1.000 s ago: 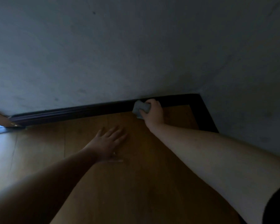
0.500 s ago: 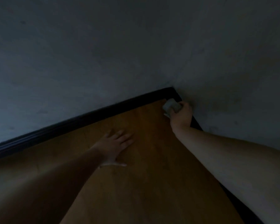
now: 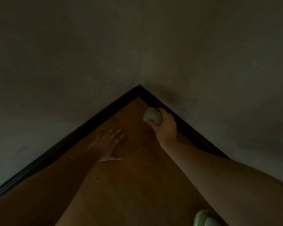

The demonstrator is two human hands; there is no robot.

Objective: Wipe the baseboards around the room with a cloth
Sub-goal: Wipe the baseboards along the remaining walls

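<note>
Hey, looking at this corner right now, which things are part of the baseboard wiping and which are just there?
Part of the job:
cloth, bunched in the right hand
dark baseboard along both walls

Just there:
left hand, flat on the wooden floor
pale green object at the bottom edge, unclear what

We see a pale grey-white cloth point(image 3: 152, 117), plain and without any print, in the right hand point(image 3: 166, 128). The baseboard point(image 3: 82, 128) is very dark, close to black, and we make out faint lengthwise ridges along its left run. The floor point(image 3: 134, 168) is a warm orange-brown wood tone, with only a weak grain showing in the dim light. The walls point(image 3: 72, 54) look dull grey with a greenish cast, mottled with darker smudges near the corner. At the bottom edge we notice a light green object point(image 3: 203, 218).
</note>
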